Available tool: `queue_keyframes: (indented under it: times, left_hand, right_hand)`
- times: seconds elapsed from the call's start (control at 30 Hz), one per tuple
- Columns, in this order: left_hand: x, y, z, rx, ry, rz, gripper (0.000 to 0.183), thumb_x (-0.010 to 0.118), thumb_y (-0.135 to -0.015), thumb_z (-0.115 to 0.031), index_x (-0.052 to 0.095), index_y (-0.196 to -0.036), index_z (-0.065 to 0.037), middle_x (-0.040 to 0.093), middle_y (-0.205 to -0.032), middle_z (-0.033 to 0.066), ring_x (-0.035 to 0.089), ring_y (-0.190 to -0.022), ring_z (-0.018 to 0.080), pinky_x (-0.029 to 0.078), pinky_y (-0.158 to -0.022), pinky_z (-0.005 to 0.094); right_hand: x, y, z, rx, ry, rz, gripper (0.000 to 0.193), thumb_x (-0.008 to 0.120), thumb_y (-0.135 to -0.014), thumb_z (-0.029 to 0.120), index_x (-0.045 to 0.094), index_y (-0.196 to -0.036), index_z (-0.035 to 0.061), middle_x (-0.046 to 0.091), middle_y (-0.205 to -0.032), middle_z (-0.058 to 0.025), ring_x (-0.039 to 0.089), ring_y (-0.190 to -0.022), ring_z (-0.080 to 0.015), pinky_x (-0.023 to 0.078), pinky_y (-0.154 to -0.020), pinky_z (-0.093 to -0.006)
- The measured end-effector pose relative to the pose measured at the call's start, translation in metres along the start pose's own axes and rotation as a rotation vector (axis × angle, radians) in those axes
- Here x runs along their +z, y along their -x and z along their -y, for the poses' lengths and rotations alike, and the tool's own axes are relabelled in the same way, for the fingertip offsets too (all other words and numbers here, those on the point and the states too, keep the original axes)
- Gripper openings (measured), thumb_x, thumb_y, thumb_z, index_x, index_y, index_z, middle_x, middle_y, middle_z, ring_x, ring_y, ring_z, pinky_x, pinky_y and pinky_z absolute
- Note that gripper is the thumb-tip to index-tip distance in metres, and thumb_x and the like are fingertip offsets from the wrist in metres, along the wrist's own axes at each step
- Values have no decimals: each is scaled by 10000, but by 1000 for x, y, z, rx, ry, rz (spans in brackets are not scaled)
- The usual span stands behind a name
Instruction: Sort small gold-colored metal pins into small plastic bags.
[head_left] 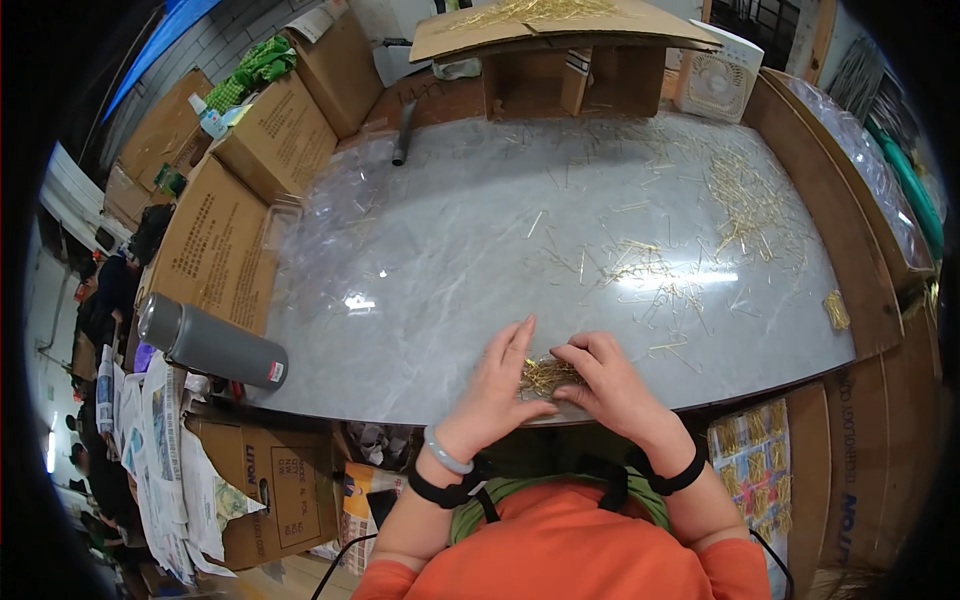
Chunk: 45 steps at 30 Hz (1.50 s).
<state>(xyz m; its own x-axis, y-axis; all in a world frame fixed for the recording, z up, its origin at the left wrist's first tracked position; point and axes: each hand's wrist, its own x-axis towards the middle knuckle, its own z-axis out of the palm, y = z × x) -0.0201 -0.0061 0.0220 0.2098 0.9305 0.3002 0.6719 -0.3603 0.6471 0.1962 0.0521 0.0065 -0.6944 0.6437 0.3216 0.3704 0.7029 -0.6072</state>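
At the near edge of the table, a small bundle of thin gold wire pins [549, 375] sits between my two hands. My left hand [497, 383] presses against the bundle's left side, its fingers straight and together and its thumb along the near side. Around the right end curl the fingers of my right hand [606, 380], with the thumb close to the left thumb. Parts of the bundle are hidden by my fingers. Just beyond lie loose gold wire pins [660, 275], scattered on the grey tabletop [450, 270].
A denser heap of pins [745, 205] lies far right, and a small bundle [836, 310] near the right edge. A grey bottle [215, 343] leans at the left. Clear plastic [335, 215], a dark tube [403, 135], cardboard boxes [215, 245] and a white fan [718, 75] border the table.
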Motion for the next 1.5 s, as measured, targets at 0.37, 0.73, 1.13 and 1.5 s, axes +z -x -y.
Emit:
queue_keyframes:
  times: [0.37, 0.73, 1.13, 1.5]
  left_hand:
    - [7, 12, -5, -279, 58, -123, 502, 824, -803, -57, 608, -1254, -2, 614, -1045, 151, 652, -749, 297, 546, -697, 387]
    - [-24, -9, -1, 9, -190, 184, 686, 857, -742, -155, 579, -1360, -45, 551, -1344, 150, 517, -1180, 381, 435, -1037, 462]
    - [10, -8, -10, -241, -44, 21, 443, 860, -786, -176, 659, -1133, 12, 622, -1045, 140, 656, -868, 315, 559, -791, 400]
    - [-4, 4, -11, 67, -226, -48, 574, 813, -818, -110, 595, -1338, -2, 578, -1316, 191, 642, -1034, 350, 538, -912, 412]
  right_hand:
    - [11, -1, 7, -132, 178, -3, 530, 668, -850, 51, 553, -1366, 7, 571, -1380, -181, 530, -1329, -367, 435, -1137, -462]
    - [-3, 1, 3, -120, 46, -18, 486, 677, -844, 16, 582, -1321, 0, 589, -1358, -165, 566, -1249, -369, 478, -1053, -463]
    - [-5, 4, 4, -95, 70, -105, 420, 649, -861, -18, 602, -1277, 10, 637, -1256, -147, 602, -1166, -342, 503, -991, -436]
    - [-19, 3, 11, -96, 196, -97, 478, 645, -864, 2, 569, -1335, -4, 609, -1331, -168, 577, -1225, -360, 489, -1029, -430]
